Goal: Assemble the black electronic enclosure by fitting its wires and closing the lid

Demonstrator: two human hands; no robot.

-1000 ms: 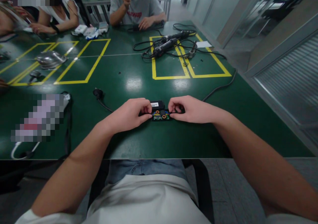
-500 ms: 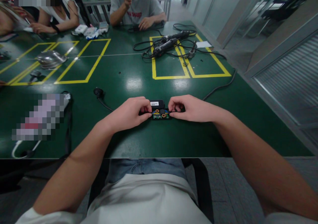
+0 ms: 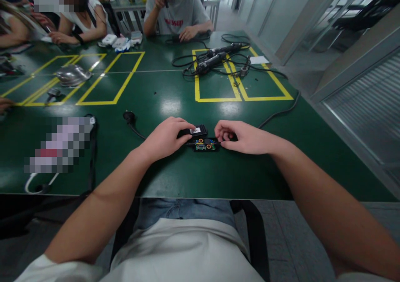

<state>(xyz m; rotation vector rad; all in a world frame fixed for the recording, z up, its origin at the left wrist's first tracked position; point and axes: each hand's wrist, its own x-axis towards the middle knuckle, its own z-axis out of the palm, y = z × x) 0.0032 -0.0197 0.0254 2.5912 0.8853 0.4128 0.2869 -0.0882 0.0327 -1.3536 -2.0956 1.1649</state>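
Note:
In front of me an open black housing (image 3: 198, 149) lies on the table, showing a small green circuit board (image 3: 201, 147) with copper coils and coloured wires. Just behind it is a black ribbed cover (image 3: 203, 129) with a white label. The thumb and fingers of my left hand (image 3: 168, 138) close round the left end of that cover. At the housing's right end, my right hand (image 3: 242, 137) pinches a black cable, mostly hidden by the fingers. Another cable leads left to a black plug (image 3: 129, 117).
Black cylindrical tools (image 3: 212, 61) with tangled cables lie inside yellow tape outlines. A shiny metal part (image 3: 73, 75) sits far left, and a blurred-out device (image 3: 59, 142) with a strap is nearer. People sit across the green table (image 3: 175, 177).
My left hand has let go at the housing's left end and moved up onto the labelled cover, which has tilted slightly. The right hand stays at the right end. The view has shifted slightly.

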